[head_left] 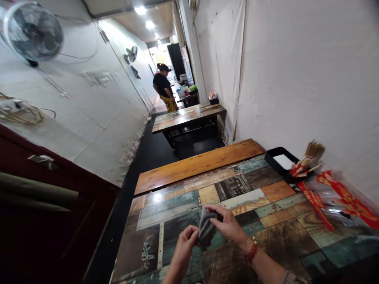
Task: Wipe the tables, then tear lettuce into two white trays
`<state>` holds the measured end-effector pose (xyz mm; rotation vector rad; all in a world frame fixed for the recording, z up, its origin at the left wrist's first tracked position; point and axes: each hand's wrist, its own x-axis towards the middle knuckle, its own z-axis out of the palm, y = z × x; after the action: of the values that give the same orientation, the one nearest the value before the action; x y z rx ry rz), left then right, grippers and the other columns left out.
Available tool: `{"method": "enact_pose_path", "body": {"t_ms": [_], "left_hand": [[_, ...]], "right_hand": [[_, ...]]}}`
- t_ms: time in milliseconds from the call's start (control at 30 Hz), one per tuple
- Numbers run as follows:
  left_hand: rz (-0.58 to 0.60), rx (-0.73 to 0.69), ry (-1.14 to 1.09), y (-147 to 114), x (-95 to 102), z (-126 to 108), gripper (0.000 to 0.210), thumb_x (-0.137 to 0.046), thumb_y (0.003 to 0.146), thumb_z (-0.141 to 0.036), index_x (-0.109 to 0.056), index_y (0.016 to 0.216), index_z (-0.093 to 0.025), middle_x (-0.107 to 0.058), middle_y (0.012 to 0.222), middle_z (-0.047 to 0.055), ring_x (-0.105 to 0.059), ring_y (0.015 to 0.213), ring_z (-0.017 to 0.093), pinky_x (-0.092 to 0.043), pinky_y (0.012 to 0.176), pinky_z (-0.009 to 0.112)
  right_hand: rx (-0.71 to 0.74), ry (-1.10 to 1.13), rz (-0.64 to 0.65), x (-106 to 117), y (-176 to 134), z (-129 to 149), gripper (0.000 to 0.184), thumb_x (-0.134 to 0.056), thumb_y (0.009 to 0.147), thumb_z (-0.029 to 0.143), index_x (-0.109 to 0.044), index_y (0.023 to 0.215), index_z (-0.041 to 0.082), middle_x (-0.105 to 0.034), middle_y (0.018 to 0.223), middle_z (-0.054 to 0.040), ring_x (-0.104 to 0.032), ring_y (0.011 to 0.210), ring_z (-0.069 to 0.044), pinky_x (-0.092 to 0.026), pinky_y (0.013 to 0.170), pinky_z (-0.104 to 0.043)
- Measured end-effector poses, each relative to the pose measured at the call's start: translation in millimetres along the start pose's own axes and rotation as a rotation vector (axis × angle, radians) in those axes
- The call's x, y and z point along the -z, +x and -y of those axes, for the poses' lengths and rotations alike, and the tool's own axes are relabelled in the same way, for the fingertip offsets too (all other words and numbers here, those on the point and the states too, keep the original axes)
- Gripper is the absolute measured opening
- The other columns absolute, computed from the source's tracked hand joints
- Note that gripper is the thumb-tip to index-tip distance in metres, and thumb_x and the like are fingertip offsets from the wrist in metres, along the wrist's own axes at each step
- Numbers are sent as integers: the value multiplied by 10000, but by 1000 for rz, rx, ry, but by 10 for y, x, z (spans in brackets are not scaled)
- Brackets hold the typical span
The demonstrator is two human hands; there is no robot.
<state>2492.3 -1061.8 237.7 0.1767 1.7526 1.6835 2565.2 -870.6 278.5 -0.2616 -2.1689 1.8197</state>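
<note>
A small grey cloth (207, 229), folded and bunched, is held up over the near table, whose patchwork wood-look top (233, 256) fills the lower part of the head view. My left hand (187, 241) pinches the cloth's lower left edge between thumb and fingers. From the other side, my right hand (227, 223) grips its upper part, with fingers curled over the top. A red bead bracelet (251, 250) circles my right wrist. Part of the cloth is hidden behind my right fingers.
At the table's right lie a black tray (274, 161), a bundle of wooden chopsticks (314, 154) and red-printed clear packaging (340, 197). A wooden bench (198, 165) runs along the far edge. Beyond are another table (189, 116) and a standing person (164, 86); a door (59, 213) is left.
</note>
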Motion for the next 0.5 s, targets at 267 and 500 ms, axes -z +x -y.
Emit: {"method": "enact_pose_path", "body": {"t_ms": [267,500], "left_hand": [[-23,-50,220,119,-172,-321,385,-683,689,-529,-651,746,-149,-586,656,-16,-521,594,114,-422,588,233],[47,59,139,192,-267,12,549,-697,665,-527,-640,1052,-142,-679,966,91,-650,746,173,-514,723,335]], "right_hand": [[8,-121,-209,563,-104,-231,318,-524,846,230,-675,1124,265,-710,1037,-52,-648,1004,-205,-490,955,-388],[-135,-606,-270,1341,-418,-1290,441,-498,813,263,-624,1231,204,-607,1302,-119,-517,1259,-261,-363,1107,-473]]}}
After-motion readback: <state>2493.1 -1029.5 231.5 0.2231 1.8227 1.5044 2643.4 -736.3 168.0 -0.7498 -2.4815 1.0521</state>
